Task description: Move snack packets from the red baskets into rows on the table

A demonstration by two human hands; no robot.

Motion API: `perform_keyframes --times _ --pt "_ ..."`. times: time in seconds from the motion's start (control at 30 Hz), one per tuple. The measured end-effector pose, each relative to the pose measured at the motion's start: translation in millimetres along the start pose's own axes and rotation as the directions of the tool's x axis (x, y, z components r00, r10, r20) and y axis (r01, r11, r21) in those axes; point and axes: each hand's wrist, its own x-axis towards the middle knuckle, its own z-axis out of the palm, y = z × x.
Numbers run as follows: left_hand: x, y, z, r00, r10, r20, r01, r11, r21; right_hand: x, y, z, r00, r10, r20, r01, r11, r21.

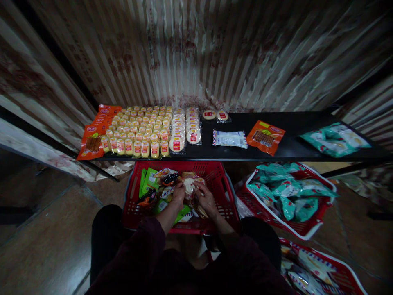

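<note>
Head view: both hands on one round pack (pixel 189 187), over the red basket (pixel 225 196).
From where I stand, left hand (pixel 178 196) pinches the pack's left edge, right hand (pixel 207 201) its right edge; fingers narrow on both. Pack is round, so no one long axis; flat face points up, print too blurred to give a heading. Green packs (pixel 150 182) lie in the basket, left of the hands. Black shelf (pixel 294 123) beyond, left to right: orange packs (pixel 92 143), yellow packs (pixel 129 146), discs (pixel 177 143), white packet (pixel 230 139) lying lengthwise along it, teal bag (pixel 334 139).
</note>
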Motion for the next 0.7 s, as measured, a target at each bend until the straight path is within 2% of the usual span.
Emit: perform_keyframes --times 0.1,0.23,0.3,0.53,0.7 --pt "-4.2 5.3 -3.1 0.999 -0.050 0.007 0.050 0.998 -0.031 0.3 -4.3 -1.1 1.000 0.003 -0.010 -0.003 0.998 -0.070" --pt "-8.5 10.8 -5.7 0.997 -0.056 0.058 0.061 0.994 -0.096 -2.0 -12.6 -2.4 0.996 -0.089 -0.004 0.086 0.978 -0.190" --pt "-10.9 12.4 -6.2 0.996 -0.048 0.075 0.055 0.994 -0.093 -4.6 -16.8 -2.5 0.995 -0.096 0.011 0.096 0.971 -0.219" --pt "-23.1 17.9 -1.8 0.986 -0.028 0.163 0.034 0.999 -0.037 -12.6 -26.2 -0.8 0.985 0.043 0.170 -0.020 0.991 -0.134" --pt "-29.3 22.2 1.0 0.985 -0.037 0.169 0.035 0.999 0.019 -14.8 -33.0 0.1 0.979 0.095 0.178 -0.089 0.995 -0.042"
